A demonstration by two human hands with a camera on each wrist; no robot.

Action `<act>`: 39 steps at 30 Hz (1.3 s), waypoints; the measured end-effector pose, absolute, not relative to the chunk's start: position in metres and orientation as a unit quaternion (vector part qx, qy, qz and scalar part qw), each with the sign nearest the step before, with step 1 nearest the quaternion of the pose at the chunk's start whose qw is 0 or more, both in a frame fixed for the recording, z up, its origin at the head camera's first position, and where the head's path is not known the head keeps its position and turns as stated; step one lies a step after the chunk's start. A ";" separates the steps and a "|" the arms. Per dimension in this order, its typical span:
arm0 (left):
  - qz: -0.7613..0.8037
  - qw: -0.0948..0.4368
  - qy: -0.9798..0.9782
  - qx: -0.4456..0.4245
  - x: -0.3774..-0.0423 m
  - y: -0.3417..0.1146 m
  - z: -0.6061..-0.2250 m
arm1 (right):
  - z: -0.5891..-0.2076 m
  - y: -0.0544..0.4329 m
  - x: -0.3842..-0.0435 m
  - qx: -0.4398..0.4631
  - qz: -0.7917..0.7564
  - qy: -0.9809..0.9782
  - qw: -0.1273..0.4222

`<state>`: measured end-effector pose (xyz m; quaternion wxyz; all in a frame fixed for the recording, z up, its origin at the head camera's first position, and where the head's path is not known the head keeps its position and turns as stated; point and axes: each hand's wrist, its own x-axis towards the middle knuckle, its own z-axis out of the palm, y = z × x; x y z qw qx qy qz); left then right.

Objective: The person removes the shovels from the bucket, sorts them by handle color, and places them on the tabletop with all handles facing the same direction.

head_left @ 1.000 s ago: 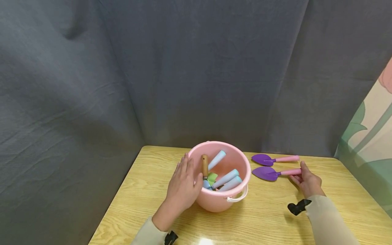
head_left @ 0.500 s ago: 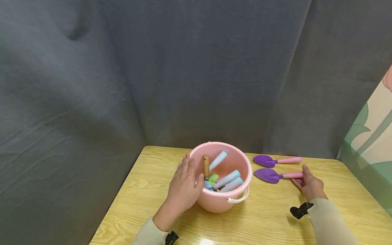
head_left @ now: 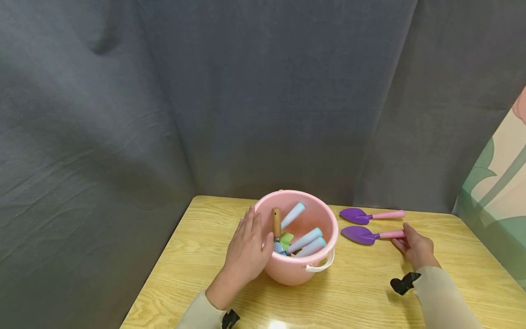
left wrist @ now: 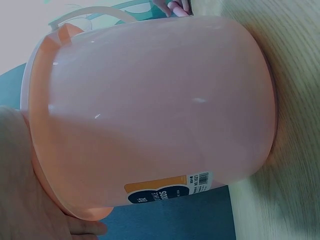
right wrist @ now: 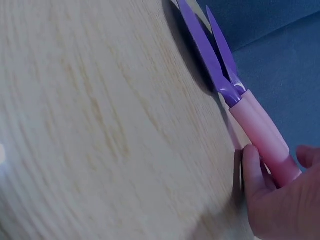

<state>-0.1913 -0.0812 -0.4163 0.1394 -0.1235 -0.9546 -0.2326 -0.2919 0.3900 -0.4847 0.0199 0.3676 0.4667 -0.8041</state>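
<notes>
A pink bucket with a white handle stands on the wooden table. My left hand rests on its left rim with fingers straight; the left wrist view shows the hand at the rim and the bucket's labelled side. To the right lie two hand trowels with purple blades and pink handles. The nearer hand trowel has its handle end pinched by my right hand, thumb above and fingers below. The farther hand trowel lies just behind it, roughly parallel. In the right wrist view the two trowels overlap.
Inside the bucket are several tools: one with a wooden handle, others with pale blue handles, and a green piece. Dark grey cloth hangs behind and left of the table. A flower-patterned surface borders the right side.
The whole head view has shifted slightly over the past second. Both hands, the bucket and the trowels keep almost the same places relative to each other.
</notes>
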 end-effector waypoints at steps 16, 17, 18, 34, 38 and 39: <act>-0.235 0.131 -0.955 -0.123 -0.193 -0.081 -0.419 | -0.483 0.401 -0.292 0.377 -0.712 0.592 0.000; -0.233 0.132 -0.955 -0.124 -0.193 -0.081 -0.419 | -0.483 0.401 -0.292 0.376 -0.709 0.597 -0.001; -0.232 0.134 -0.955 -0.125 -0.193 -0.082 -0.419 | -0.484 0.402 -0.291 0.376 -0.704 0.602 0.001; -0.231 0.140 -0.954 -0.131 -0.195 -0.082 -0.417 | -0.482 0.407 -0.284 0.326 -0.640 0.696 -0.016; -0.232 0.148 -0.952 -0.134 -0.195 -0.082 -0.418 | -0.478 0.406 -0.278 0.329 -0.544 0.772 -0.020; -0.234 0.147 -0.952 -0.133 -0.195 -0.081 -0.418 | -0.476 0.405 -0.277 0.329 -0.515 0.791 -0.022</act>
